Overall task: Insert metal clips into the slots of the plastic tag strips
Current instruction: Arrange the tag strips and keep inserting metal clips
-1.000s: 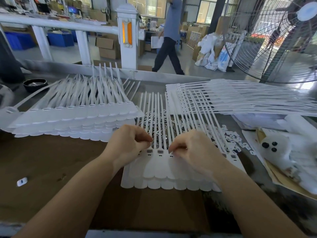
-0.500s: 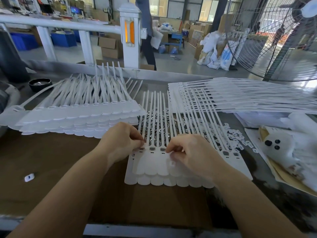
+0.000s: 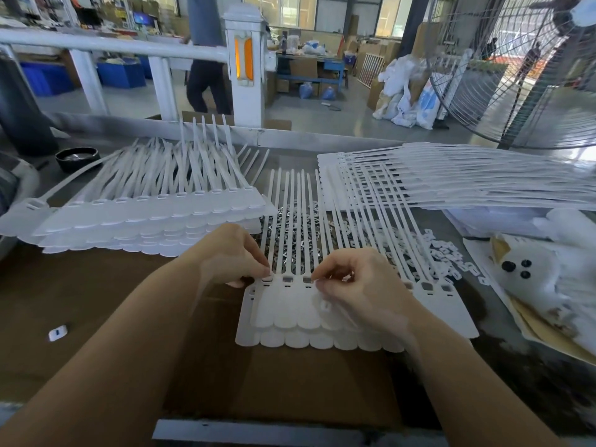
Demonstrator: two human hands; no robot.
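Seating clips along the row of slots on the tag strips [image 3: 290, 312] lying flat on the table [image 3: 96, 317] in front of me.

The slots run in a line left to right, while the long tails stretch away from me over the loose metal clips [image 3: 290, 227] heaped just beyond. My right hand [image 3: 358, 285] sits on that line, fingertips pinched at the next slot; I judge a clip is between them, though it is too small to tell. My left hand [image 3: 235, 256] pinches the strip's left end to steady it. Both wrists are low, fingers curled down. More strips are stacked at left [image 3: 145, 217] and right [image 3: 451, 185].
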